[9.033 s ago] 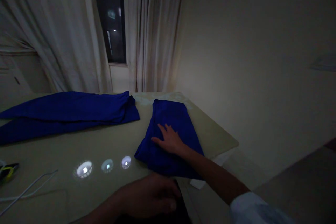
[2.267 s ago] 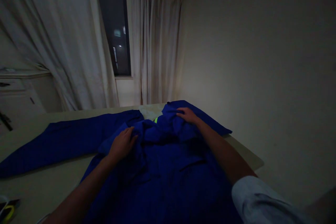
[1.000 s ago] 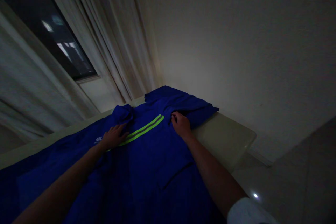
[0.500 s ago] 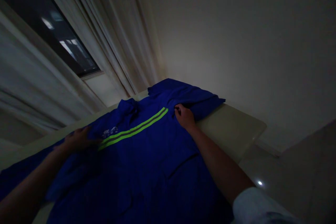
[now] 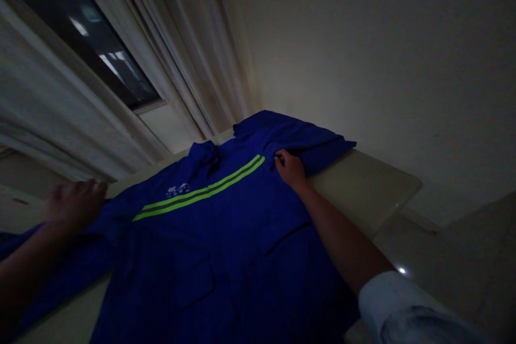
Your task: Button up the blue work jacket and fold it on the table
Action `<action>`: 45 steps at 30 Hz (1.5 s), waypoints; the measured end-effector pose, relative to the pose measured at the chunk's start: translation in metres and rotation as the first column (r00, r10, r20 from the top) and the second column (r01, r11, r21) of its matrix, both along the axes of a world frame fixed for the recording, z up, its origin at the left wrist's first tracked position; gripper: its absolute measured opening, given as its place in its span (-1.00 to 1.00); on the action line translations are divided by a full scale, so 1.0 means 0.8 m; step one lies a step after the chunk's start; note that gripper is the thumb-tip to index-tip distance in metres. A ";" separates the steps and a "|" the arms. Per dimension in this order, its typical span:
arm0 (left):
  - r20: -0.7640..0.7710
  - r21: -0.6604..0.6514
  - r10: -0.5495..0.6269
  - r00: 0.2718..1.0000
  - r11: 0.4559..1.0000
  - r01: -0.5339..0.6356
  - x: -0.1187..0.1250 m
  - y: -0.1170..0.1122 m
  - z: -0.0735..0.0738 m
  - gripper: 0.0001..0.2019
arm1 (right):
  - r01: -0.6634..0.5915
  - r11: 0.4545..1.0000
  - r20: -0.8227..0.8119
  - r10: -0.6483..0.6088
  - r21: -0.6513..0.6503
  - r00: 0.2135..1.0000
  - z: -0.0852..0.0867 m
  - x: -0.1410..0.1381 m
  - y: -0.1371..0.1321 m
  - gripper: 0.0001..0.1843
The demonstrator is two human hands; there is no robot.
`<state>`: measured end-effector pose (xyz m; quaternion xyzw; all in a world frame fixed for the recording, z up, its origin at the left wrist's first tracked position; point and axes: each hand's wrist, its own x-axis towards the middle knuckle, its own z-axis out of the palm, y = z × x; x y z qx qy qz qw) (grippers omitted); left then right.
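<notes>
A dark blue work jacket (image 5: 237,226) lies spread out front side up, its collar toward the far edge of the table. A yellow-green stripe with a grey middle runs across the chest, and white print sits above it on the left. My right hand (image 5: 291,169) pinches the fabric beside the stripe's right end, where the sleeve joins. Over the left sleeve hovers my left hand (image 5: 76,204), blurred, its fingers loosely apart with nothing visible in them. Whether it touches the cloth is hard to see.
The pale table (image 5: 374,185) carries the jacket, and its rounded corner juts out at the right. Light curtains (image 5: 189,37) and a dark window (image 5: 108,54) stand behind on the left. A plain wall (image 5: 355,54) rises beyond the table; tiled floor shows at right.
My left hand has moved left off the jacket's chest to above the left sleeve, uncovering the stripe's left end. My right hand keeps its pinch. The view has shifted slightly.
</notes>
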<state>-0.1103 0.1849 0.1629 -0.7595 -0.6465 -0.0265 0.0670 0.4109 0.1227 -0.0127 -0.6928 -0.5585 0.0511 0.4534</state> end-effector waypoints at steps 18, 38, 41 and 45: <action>0.702 0.026 -0.193 0.685 0.969 0.245 0.216 -0.145 -0.234 -0.41 | -0.099 0.990 0.190 0.079 0.098 0.979 0.032 -0.006 -0.020 -0.71; 0.756 -0.003 -0.277 0.593 0.904 0.427 0.223 -0.127 -0.235 -0.81 | -0.814 0.536 -0.155 0.805 -0.224 0.572 0.032 -0.173 -0.089 -0.72; 0.756 -0.026 -0.295 0.584 0.879 0.477 0.222 -0.126 -0.230 -0.81 | -0.853 0.468 -0.254 0.817 -0.232 0.517 0.026 -0.162 -0.080 -0.68; 0.763 -0.038 -0.330 0.555 0.835 0.548 0.216 -0.129 -0.221 -0.72 | -0.852 0.445 -0.223 0.832 -0.278 0.507 0.025 -0.146 -0.071 -0.75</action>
